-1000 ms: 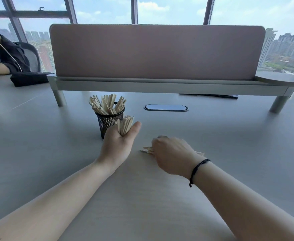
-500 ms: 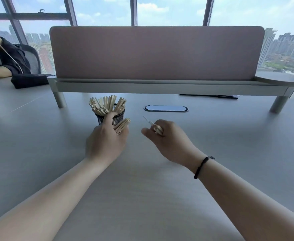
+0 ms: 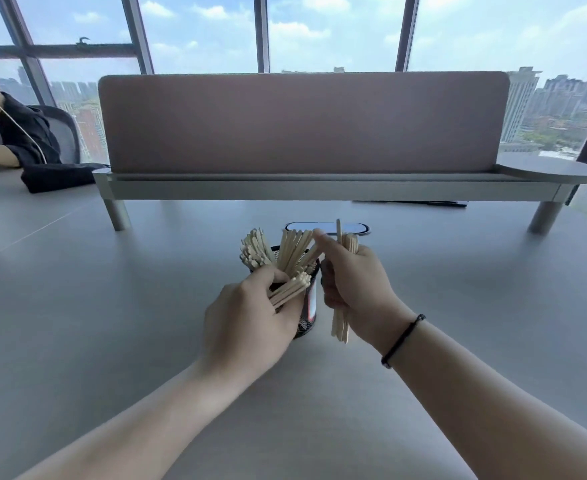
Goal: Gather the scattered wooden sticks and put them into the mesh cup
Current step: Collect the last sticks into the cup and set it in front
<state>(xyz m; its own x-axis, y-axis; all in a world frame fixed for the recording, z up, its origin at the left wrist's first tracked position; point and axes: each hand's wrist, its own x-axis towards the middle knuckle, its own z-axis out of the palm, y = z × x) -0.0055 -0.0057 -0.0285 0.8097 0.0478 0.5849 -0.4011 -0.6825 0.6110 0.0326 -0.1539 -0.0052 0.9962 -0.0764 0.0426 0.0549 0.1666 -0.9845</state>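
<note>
A black mesh cup (image 3: 308,317) stands on the grey table, mostly hidden behind my hands, with many pale wooden sticks (image 3: 287,252) fanning out of its top. My left hand (image 3: 250,320) is in front of the cup, shut on a small bundle of sticks (image 3: 290,289) that points up and right against the rim. My right hand (image 3: 354,285) is just right of the cup, shut on another bundle held upright (image 3: 340,323), its ends showing above and below the fist. The right index finger touches the sticks in the cup.
A raised shelf with a pink divider panel (image 3: 302,123) crosses the table behind the cup. An oval cable port (image 3: 328,227) lies just beyond the cup. A seated person (image 3: 11,133) and a dark bag (image 3: 60,176) are at the far left.
My right hand lifted sticks off the table and carried them left to the cup's side. My left hand closed on its bundle and tipped it against the rim. The view moved closer.
</note>
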